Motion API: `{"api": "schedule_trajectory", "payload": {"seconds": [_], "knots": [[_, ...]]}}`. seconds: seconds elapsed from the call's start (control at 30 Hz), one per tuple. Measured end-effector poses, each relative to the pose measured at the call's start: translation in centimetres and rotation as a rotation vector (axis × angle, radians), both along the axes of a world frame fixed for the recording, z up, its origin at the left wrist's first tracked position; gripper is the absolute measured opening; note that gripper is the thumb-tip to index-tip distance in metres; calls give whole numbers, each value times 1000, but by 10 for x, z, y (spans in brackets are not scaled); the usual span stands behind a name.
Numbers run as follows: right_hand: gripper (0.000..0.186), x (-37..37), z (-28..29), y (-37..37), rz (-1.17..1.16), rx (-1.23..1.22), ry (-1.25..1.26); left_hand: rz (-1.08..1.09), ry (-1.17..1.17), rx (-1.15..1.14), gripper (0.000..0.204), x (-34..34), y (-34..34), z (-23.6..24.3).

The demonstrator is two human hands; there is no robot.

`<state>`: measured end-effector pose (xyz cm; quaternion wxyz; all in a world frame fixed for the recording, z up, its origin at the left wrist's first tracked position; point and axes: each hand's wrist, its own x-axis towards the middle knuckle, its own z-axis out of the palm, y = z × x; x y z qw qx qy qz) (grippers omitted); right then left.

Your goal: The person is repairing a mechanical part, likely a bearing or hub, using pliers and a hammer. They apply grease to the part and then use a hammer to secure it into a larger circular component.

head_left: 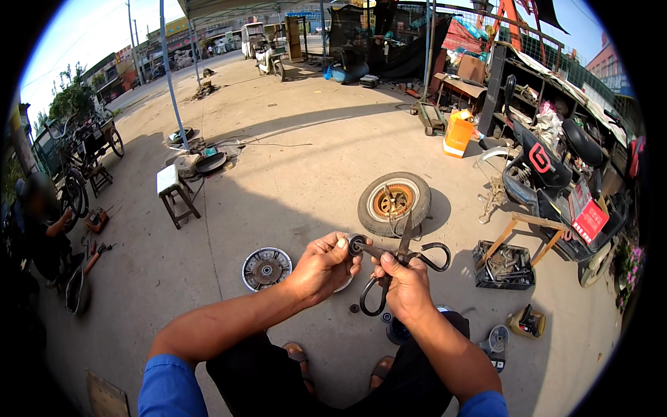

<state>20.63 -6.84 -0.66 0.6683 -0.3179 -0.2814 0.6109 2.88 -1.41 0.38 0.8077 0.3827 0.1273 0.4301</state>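
The left hand pinched a small, round, dark ring. Beside that hand, the right hand gripped spread scissors, dark-bladed with black looped handles.

The left sleeve and right sleeve are bright blue and short, ending well behind the fingers. Black trousers show below the fingers; lower still, beneath them, are brownish sandals with straps.
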Motion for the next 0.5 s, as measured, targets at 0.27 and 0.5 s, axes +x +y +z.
{"api": "schedule_trajectory", "payload": {"seconds": [0.27, 0.5], "knots": [[16, -1, 3, -3, -107, 72, -184, 86, 51, 80, 14, 0, 0, -2], [18, 0, 0, -4, -140, 160, -315, 101, 76, 79, 15, -1, 0, -3]]}}
